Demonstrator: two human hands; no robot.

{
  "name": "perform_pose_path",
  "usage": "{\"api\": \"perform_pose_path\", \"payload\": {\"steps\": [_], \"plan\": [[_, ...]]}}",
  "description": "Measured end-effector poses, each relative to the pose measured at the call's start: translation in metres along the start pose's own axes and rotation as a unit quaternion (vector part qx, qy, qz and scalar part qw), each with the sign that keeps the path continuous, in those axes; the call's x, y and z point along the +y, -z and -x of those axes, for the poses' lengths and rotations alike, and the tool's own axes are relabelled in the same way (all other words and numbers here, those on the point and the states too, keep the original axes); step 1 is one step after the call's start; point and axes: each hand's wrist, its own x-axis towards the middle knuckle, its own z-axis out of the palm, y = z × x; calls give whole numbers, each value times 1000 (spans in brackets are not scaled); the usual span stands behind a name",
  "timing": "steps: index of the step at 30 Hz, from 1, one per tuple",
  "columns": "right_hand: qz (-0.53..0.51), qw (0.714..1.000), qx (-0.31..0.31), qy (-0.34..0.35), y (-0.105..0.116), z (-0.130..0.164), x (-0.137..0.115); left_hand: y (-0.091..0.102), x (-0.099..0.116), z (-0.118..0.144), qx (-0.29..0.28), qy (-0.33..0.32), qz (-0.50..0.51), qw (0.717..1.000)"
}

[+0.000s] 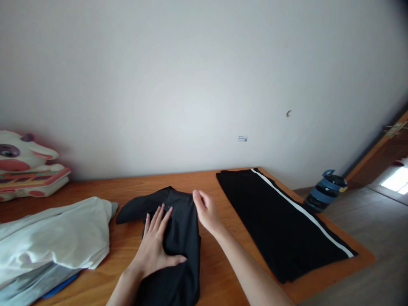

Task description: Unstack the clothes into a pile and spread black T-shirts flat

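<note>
- Plush toy (22,163), white and pink and soft-looking, sits at the far left against the pale wall, well apart from the hands.
- Pale grey-white crumpled garment (54,238) lies heaped on the orange-brown wooden table (127,187), with a blue edge showing under it; it looks unfolded.
- Left hand (156,246) lies flat, fingers spread wide, pressing on the small black folded garment (178,238) at the table's near middle.
- That garment seems partly folded: one sleeve-like flap sticks out to the left, so the fold looks unfinished.
- Right hand (205,210) pinches the garment's upper right edge with fingers narrowed on the cloth.
- Long black trousers with a white side stripe (280,221) lie neatly flat to the right, seemingly done.
- Blue and black water bottle (323,191) stands beyond the table's right edge, clear of the work.
</note>
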Motion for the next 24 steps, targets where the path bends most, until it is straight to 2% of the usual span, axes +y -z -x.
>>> {"api": "perform_pose_path", "payload": {"steps": [3,6,8,11,13,15,17,21,24], "plan": [[14,998,43,-42,34,14,58,-3,6,-4,-98,-12,-69,993],[-13,992,90,-88,56,35,92,-2,20,-7,-135,25,-79,987],[-52,984,132,-109,67,44,102,2,30,-9,-125,68,-98,985],[-122,967,167,-146,80,46,111,10,38,-10,-97,188,-150,966],[-165,954,172,-181,86,43,119,14,40,-9,-115,243,-145,952],[-236,924,180,-241,90,40,130,17,42,-7,-135,249,-126,951],[-268,910,169,-269,91,41,140,18,47,-6,-132,235,-113,956],[-241,922,157,-259,94,45,160,21,55,-8,-109,218,-94,965],[-187,935,143,-267,98,49,175,38,50,-12,-38,208,-80,974]]}}
